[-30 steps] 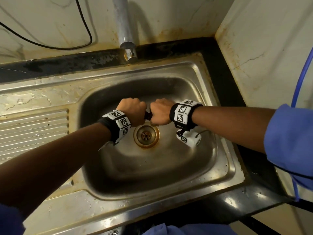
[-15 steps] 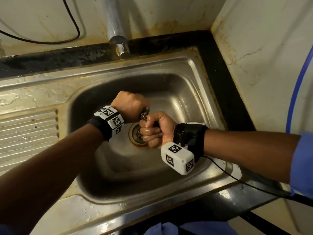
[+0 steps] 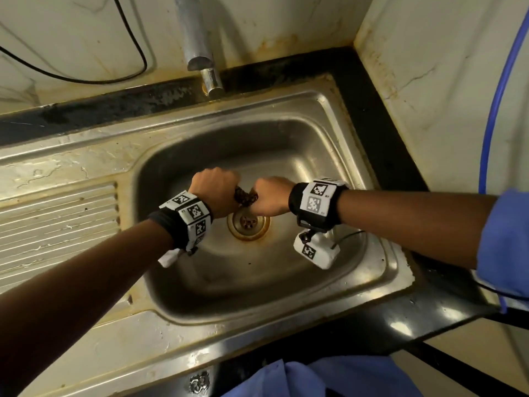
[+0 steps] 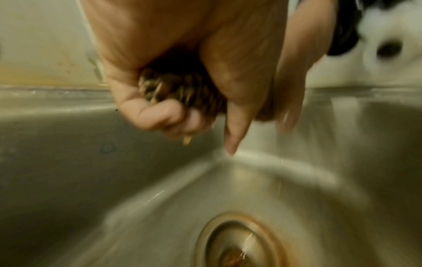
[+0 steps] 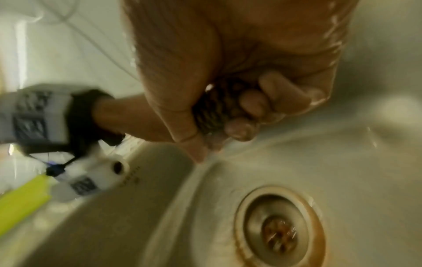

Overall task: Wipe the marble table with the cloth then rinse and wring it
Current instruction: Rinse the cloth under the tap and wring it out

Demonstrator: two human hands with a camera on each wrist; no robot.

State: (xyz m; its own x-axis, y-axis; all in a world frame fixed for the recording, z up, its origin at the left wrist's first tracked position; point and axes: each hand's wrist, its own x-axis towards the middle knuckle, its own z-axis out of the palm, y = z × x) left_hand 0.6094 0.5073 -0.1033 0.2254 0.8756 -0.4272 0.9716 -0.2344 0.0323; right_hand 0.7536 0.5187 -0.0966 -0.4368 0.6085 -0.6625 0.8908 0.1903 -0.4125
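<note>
1. Left hand (image 3: pixel 215 191) fisted round one end of the cloth (image 3: pixel 245 196), knuckles up, above the sink (image 3: pixel 329 116) basin.
2. Right hand (image 3: pixel 270 196) fisted round the other end; both hands close together, nearly touching, only a short bit of cloth showing between them.
3. Cloth is dark, brown-patterned, twisted into a tight rope (held in the air, not touching the basin), right over the drain (image 3: pixel 248 223).
4. Left wrist view: fingers (image 4: pixel 160 115) curled over the bunched cloth (image 4: pixel 182 90), right hand's thumb (image 4: pixel 235 117) pointing down beside it; blurry.
5. Right wrist view: fingertips (image 5: pixel 251 103) wrapped over the ribbed twist of cloth (image 5: pixel 210 110), hand looks wet; drain (image 5: pixel 278 229) below with rusty ring and a few drops glinting.
6. Tap (image 3: pixel 200 53) at the back edge of the sink, behind the hands; can't see water running from it.
7. Drainboard (image 3: pixel 57 222) ribs on the left of the basin, stained steel.
8. Black surface (image 3: pixel 380 133) edging the sink on the back and right; stained pale wall (image 3: pixel 443 67) behind.
9. Black cable (image 3: pixel 137 47) on the back wall, blue hose (image 3: pixel 498 90) along the right wall.
10. Blue sleeve (image 3: pixel 506 239) on the right arm, tracker bands on both wrists.
</note>
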